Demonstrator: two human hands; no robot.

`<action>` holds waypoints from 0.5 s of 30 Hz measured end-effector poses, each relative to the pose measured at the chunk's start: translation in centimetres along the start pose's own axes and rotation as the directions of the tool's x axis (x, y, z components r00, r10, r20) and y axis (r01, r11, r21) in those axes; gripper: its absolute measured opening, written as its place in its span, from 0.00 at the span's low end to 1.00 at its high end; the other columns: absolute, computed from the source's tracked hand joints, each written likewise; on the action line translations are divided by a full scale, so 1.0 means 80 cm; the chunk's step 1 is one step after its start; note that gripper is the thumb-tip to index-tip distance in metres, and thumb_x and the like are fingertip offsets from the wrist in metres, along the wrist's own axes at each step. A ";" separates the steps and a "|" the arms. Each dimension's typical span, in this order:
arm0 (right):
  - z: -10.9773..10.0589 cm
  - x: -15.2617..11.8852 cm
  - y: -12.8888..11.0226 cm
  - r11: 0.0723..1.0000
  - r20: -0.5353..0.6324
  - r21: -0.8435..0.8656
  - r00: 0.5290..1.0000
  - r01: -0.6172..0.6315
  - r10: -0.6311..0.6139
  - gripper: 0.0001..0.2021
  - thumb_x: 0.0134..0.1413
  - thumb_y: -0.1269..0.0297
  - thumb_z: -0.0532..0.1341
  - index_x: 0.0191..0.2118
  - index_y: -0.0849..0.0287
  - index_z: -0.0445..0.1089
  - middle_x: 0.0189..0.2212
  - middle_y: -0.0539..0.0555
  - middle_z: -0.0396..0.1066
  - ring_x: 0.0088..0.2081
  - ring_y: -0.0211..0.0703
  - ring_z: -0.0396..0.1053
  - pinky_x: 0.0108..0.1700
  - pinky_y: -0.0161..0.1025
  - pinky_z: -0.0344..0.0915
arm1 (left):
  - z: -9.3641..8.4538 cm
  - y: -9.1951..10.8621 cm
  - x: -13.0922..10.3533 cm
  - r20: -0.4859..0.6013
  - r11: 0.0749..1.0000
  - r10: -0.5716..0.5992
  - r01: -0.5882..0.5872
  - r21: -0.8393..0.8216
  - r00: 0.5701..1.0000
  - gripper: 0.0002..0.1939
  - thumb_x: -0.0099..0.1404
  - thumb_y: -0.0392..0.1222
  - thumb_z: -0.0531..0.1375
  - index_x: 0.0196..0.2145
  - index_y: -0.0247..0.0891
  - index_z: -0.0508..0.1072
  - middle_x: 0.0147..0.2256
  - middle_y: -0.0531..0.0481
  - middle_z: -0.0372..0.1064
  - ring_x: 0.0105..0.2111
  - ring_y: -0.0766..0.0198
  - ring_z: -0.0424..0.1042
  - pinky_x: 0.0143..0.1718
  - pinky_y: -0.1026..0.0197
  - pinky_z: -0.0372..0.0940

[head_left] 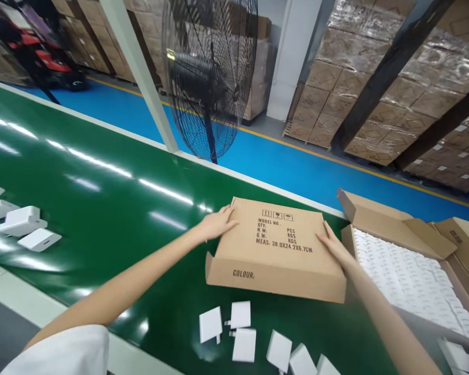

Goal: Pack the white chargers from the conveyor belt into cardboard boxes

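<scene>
A flat brown cardboard box [285, 234] lies on the green conveyor belt [172, 307], its printed top facing up and a front flap marked "COLOUR" standing out toward me. My left hand [219, 224] grips its left edge, thumb on top. On the opposite edge, my right hand [334, 245] holds the box with its fingers over the side. Close to the near side of the box lie several white power adapters, among them one charger [210, 325] with its prongs showing and another charger [244, 345] beside it. What is inside the box is hidden.
An open carton [347, 242] packed with rows of white pieces stands at the right. More white adapters [23, 221] sit on the belt at the far left. Beyond the belt's rim are a large black fan [211, 78], a green post [140, 73] and wrapped carton stacks [328, 99].
</scene>
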State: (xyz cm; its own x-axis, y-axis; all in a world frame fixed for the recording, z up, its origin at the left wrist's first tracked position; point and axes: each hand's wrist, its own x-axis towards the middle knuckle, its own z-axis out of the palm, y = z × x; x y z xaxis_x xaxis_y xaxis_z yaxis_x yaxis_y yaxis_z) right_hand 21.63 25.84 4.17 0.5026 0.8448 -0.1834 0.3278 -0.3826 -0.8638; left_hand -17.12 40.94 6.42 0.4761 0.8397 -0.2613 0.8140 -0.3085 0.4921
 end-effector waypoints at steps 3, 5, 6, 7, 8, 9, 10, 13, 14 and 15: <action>0.005 -0.025 0.036 0.983 -0.052 -0.170 0.997 -0.071 0.063 0.37 0.51 0.40 0.56 0.61 0.58 0.57 0.62 0.60 0.57 0.61 0.57 0.58 0.58 0.49 0.61 | 0.043 0.002 -0.021 -0.043 0.994 -0.106 0.107 0.024 0.993 0.36 0.67 0.55 0.45 0.64 0.27 0.47 0.55 0.27 0.62 0.48 0.41 0.70 0.45 0.46 0.63; 0.003 -0.029 0.049 0.967 -0.057 -0.229 0.993 -0.114 0.103 0.33 0.52 0.39 0.52 0.54 0.62 0.65 0.54 0.65 0.67 0.55 0.60 0.66 0.54 0.50 0.64 | 0.056 0.002 -0.027 -0.036 0.994 -0.107 0.107 0.001 0.994 0.34 0.68 0.57 0.42 0.62 0.28 0.53 0.47 0.32 0.70 0.45 0.43 0.72 0.41 0.49 0.65; 0.002 -0.029 0.051 0.960 -0.068 -0.258 0.993 -0.113 0.098 0.32 0.53 0.40 0.51 0.51 0.62 0.67 0.50 0.66 0.70 0.52 0.61 0.68 0.52 0.51 0.65 | 0.057 0.000 -0.030 -0.033 0.996 -0.088 0.088 -0.016 0.996 0.33 0.68 0.57 0.41 0.60 0.30 0.56 0.45 0.35 0.72 0.44 0.45 0.73 0.40 0.51 0.66; 0.001 -0.027 0.051 0.954 -0.089 -0.283 0.993 -0.100 0.077 0.30 0.53 0.41 0.51 0.48 0.63 0.69 0.47 0.66 0.72 0.51 0.62 0.68 0.52 0.52 0.64 | 0.056 -0.003 -0.034 -0.034 0.997 -0.064 0.063 -0.034 0.997 0.31 0.69 0.56 0.40 0.59 0.32 0.58 0.46 0.37 0.72 0.45 0.47 0.73 0.40 0.54 0.66; 0.003 -0.025 0.050 0.952 -0.112 -0.294 0.992 -0.084 0.053 0.30 0.53 0.42 0.50 0.46 0.64 0.69 0.46 0.67 0.73 0.51 0.63 0.69 0.52 0.53 0.63 | 0.052 -0.010 -0.041 -0.040 0.998 -0.033 0.031 -0.046 0.999 0.30 0.69 0.56 0.40 0.60 0.35 0.58 0.48 0.39 0.72 0.45 0.49 0.73 0.41 0.55 0.66; 0.006 -0.022 0.047 0.955 -0.124 -0.289 0.992 -0.065 0.030 0.29 0.54 0.43 0.49 0.45 0.64 0.70 0.45 0.67 0.73 0.51 0.63 0.68 0.53 0.53 0.63 | 0.049 -0.021 -0.052 -0.049 0.999 0.004 -0.006 -0.051 0.999 0.29 0.69 0.55 0.40 0.60 0.37 0.57 0.51 0.41 0.70 0.45 0.51 0.73 0.41 0.56 0.66; 0.012 -0.018 0.045 0.961 -0.126 -0.274 0.992 -0.045 0.011 0.28 0.54 0.44 0.48 0.44 0.64 0.71 0.44 0.67 0.73 0.51 0.62 0.68 0.53 0.53 0.63 | 0.047 -0.036 -0.065 -0.060 0.998 0.040 -0.043 -0.051 0.997 0.29 0.68 0.55 0.41 0.62 0.39 0.55 0.55 0.42 0.66 0.45 0.52 0.73 0.42 0.56 0.66; 0.049 0.003 0.035 0.978 -0.118 -0.208 0.992 0.015 -0.040 0.25 0.53 0.46 0.50 0.42 0.61 0.73 0.44 0.65 0.74 0.50 0.60 0.69 0.54 0.53 0.62 | 0.054 -0.098 -0.114 -0.106 0.989 0.150 -0.151 -0.002 0.983 0.30 0.66 0.57 0.46 0.62 0.44 0.55 0.62 0.45 0.55 0.43 0.54 0.74 0.46 0.57 0.65; 0.066 0.012 0.032 0.984 -0.109 -0.176 0.992 0.039 -0.059 0.24 0.53 0.47 0.51 0.41 0.61 0.73 0.44 0.64 0.74 0.51 0.59 0.69 0.54 0.52 0.63 | 0.060 -0.119 -0.130 -0.118 0.990 0.144 -0.142 0.021 0.983 0.33 0.63 0.57 0.51 0.63 0.44 0.55 0.63 0.45 0.53 0.46 0.53 0.73 0.47 0.57 0.65; 0.083 0.023 0.028 0.988 -0.095 -0.139 0.992 0.065 -0.079 0.24 0.52 0.47 0.51 0.41 0.60 0.73 0.45 0.64 0.74 0.50 0.59 0.69 0.53 0.51 0.63 | 0.068 -0.138 -0.143 -0.123 0.992 0.123 -0.120 0.029 0.985 0.35 0.61 0.55 0.53 0.64 0.44 0.52 0.63 0.45 0.52 0.46 0.53 0.72 0.46 0.58 0.65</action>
State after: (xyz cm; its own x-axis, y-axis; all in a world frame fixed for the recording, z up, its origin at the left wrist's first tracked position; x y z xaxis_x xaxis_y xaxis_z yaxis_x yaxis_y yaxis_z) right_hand 17.94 29.02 -1.21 0.5489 0.8330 -0.0696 0.4676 -0.3750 -0.8005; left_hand -29.75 32.28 -0.51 0.5276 0.8442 -0.0945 0.7603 -0.4197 0.4957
